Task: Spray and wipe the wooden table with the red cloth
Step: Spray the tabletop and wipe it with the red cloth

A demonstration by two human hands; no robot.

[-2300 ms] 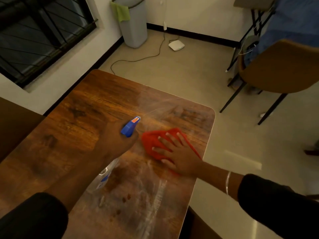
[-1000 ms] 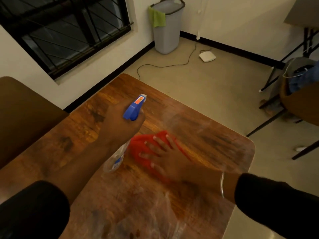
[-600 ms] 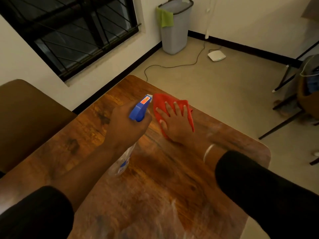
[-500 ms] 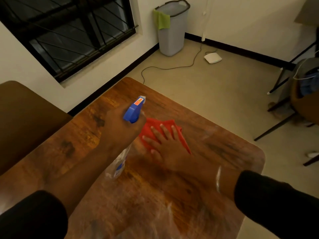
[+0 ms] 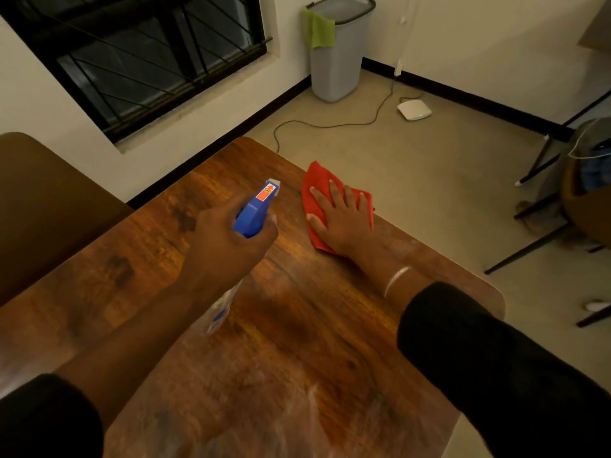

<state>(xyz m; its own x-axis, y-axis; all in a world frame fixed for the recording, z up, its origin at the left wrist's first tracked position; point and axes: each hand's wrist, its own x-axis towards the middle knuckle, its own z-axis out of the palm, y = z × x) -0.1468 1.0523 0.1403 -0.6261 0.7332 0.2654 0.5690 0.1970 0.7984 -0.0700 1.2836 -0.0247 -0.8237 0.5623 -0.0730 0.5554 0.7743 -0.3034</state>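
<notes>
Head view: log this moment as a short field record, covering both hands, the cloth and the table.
left hand: gripping blue spray bottle, nozzle pointing away
right hand: flat on red cloth, fingers spread
cloth: spread on table, near far right edge
table: wooden, streaky film on near part
background: grey bin by wall

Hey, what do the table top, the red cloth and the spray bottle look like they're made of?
Table top: wood or wood-look laminate, going by the grain and dark knots; the sheen suggests a smooth finish.
Red cloth: soft matte fabric, possibly microfibre; it lies limp and creased under the right hand.
Spray bottle: glossy blue plastic head, clear body, probably plastic too, gripped by the left hand.
</notes>
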